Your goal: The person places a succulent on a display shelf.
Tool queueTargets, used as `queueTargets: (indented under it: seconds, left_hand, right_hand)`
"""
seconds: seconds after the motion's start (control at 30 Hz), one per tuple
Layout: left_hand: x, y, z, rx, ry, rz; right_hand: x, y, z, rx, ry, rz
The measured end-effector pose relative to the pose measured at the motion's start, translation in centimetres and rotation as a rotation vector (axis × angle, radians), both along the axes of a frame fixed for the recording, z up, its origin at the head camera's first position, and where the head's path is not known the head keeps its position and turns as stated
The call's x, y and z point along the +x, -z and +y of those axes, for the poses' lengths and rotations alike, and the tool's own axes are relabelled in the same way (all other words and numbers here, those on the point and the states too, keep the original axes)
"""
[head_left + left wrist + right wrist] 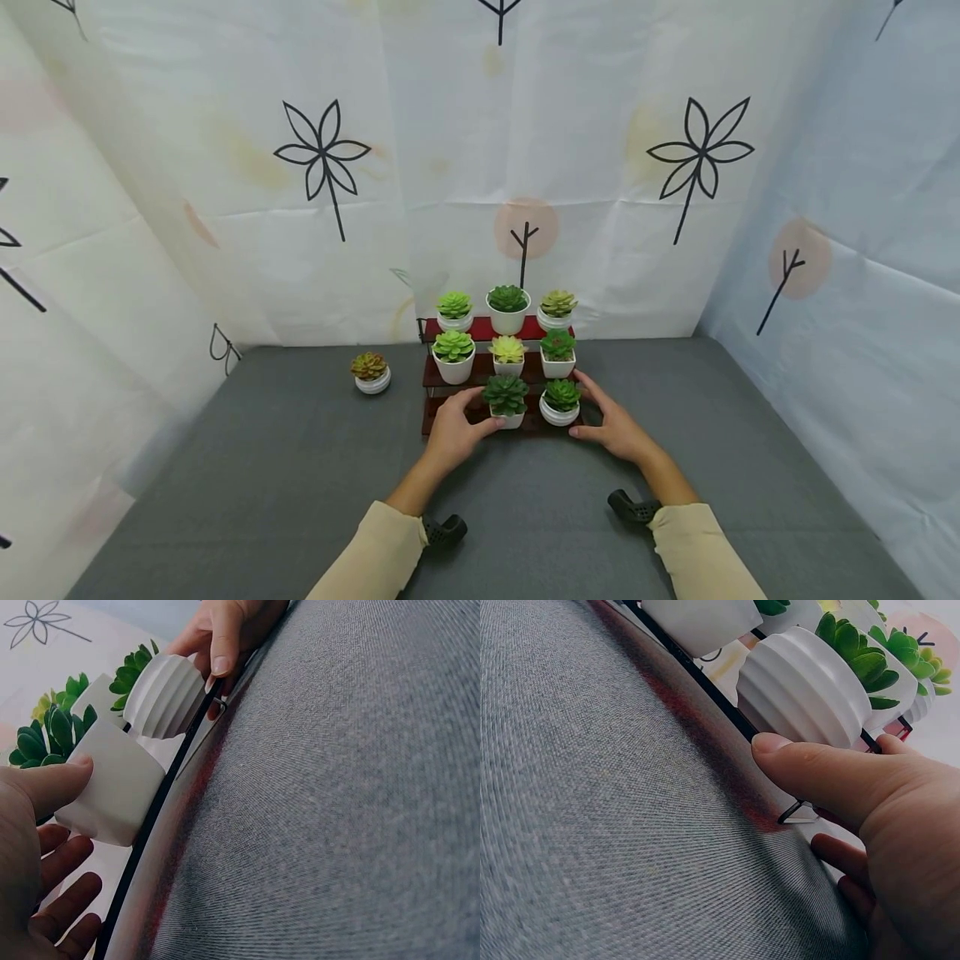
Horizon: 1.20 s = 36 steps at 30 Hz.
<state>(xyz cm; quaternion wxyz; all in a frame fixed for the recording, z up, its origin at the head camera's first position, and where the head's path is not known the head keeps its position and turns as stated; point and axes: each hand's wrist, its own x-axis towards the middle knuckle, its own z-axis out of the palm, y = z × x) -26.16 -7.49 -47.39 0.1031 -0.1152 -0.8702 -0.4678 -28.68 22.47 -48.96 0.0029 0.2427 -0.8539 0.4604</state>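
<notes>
A three-tier dark red display shelf [437, 408] holds several small potted succulents. On the bottom tier, my left hand [452, 435] holds a dark green succulent in a square white pot [112, 784]. Its thumb lies on the pot's front face, while the index finger goes behind the pot. At the shelf's right end, my right hand [617, 429] grips the bottom tier, thumb on the front edge and other fingers around the side. Close to that thumb stands a green succulent in a round ribbed white pot [802, 686].
A brownish succulent in a round white pot [372, 382] stands alone on the grey tablecloth [300, 475], left of the shelf. White patterned cloth [450, 167] hangs behind the table and along both sides. The top and middle tiers carry rows of potted succulents.
</notes>
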Motion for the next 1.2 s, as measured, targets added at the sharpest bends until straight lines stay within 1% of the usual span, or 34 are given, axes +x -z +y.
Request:
queueTargets:
  seconds: [0.17, 0.4, 0.57, 0.67, 0.77, 0.9, 1.07, 1.2]
  left_hand:
    - [0.0, -0.1, 0.2, 0.001, 0.000, 0.000]
    - [-0.2, 0.0, 0.3, -0.010, -0.009, -0.008]
    - [-0.1, 0.0, 0.3, -0.012, -0.012, -0.013]
    - [0.2, 0.1, 0.2, 0.000, 0.002, 0.011]
    - [0.3, 0.3, 0.0, 0.030, 0.014, 0.052]
    - [0.5, 0.6, -0.5, 0.069, 0.010, 0.091]
    - [0.6, 0.9, -1.2, 0.084, 0.005, 0.130]
    - [0.8, 1.2, -1.8, 0.099, -0.008, 0.176]
  right_hand:
    - [0.1, 0.0, 0.0, 0.005, 0.005, -0.005]
    - [0.1, -0.3, -0.1, 0.005, 0.007, -0.013]
    - [0.2, -0.2, -0.1, 0.007, 0.006, -0.013]
    - [0.2, -0.1, -0.1, 0.004, 0.005, -0.017]
    - [0.1, -0.1, -0.1, 0.002, 0.003, -0.019]
    - [0.0, -0.1, -0.1, -0.001, -0.001, -0.013]
    - [0.1, -0.2, -0.1, -0.008, -0.005, -0.012]
    - [0.2, -0.2, 0.0, -0.002, -0.001, -0.016]
